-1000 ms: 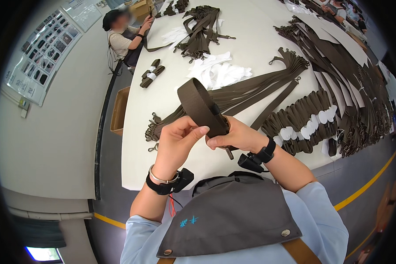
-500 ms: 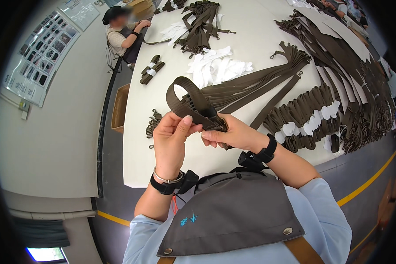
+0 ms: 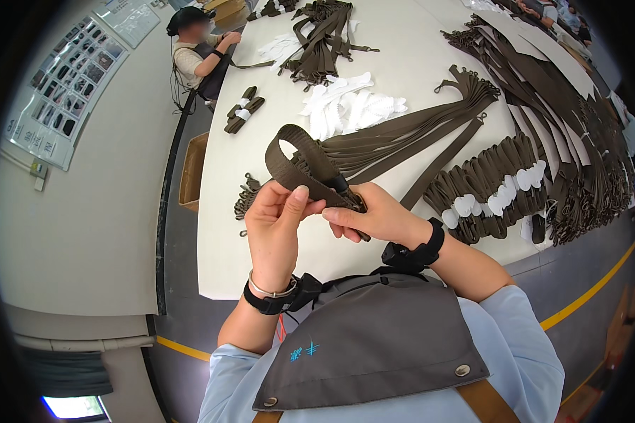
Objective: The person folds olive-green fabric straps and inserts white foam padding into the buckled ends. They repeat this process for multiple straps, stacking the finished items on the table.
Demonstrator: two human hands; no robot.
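Both hands hold a dark olive-brown webbing strap (image 3: 285,163) above the near part of the table. Its upper part bends into a wide open loop. My left hand (image 3: 279,215) pinches the loop's lower side between thumb and fingers. My right hand (image 3: 381,213) is closed round the gathered end, where a dark fitting shows in part; most of it is hidden by the fingers. Just beyond, a fan of flat straps (image 3: 409,137) with metal hooks at its far end lies across the table. A small heap of hooks (image 3: 245,197) sits left of my left hand.
On the pale table (image 3: 226,264), white bands (image 3: 353,106) lie in a pile. Banded strap bundles (image 3: 487,187) stand in a row at right, beside a large strap heap (image 3: 585,155). A cardboard box (image 3: 192,173) is at the left edge. Another person (image 3: 197,56) works at far left.
Both hands keep their grip on the strap, with the loop tilted slightly. The fingers have hardly shifted. At far left the other person's head has moved a little.
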